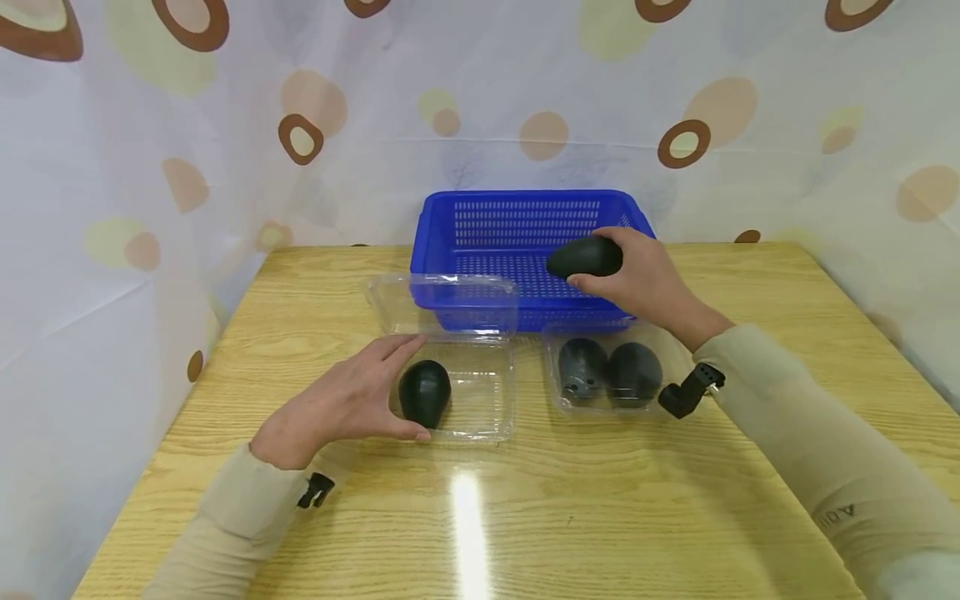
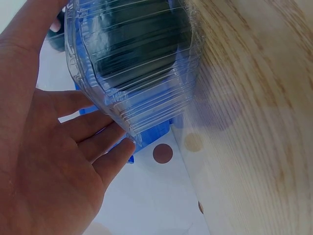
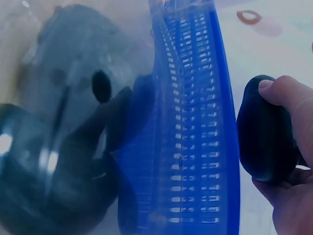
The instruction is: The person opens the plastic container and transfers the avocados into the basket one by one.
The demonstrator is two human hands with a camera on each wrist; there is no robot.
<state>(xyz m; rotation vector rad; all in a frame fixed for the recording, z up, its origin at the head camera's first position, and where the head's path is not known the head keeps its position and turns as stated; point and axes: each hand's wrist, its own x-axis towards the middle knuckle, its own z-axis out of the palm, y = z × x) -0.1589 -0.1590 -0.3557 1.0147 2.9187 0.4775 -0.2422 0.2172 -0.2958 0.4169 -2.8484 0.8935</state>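
1. Over the right part of the blue basket (image 1: 525,197), the right hand (image 1: 648,279) grips a dark avocado (image 1: 585,257), thumb on one side and fingers on the other.
2. On the near left, the left hand (image 1: 348,398) has its thumb and fingers spread apart, reaching round the left side of a clear box (image 1: 489,396); its fingertips touch the box's rim.
3. Inside that box, at its left, lies a single avocado (image 1: 425,393). The box's raised lid (image 1: 401,310) overlaps the basket's front in the head view; whether they touch, I cannot tell.
4. Just to the right, a second box (image 1: 552,371) contains two more avocados (image 1: 634,375), side by side.
5. Beneath everything is a wooden table (image 1: 585,517); behind it hangs a spotted cloth (image 1: 465,67).
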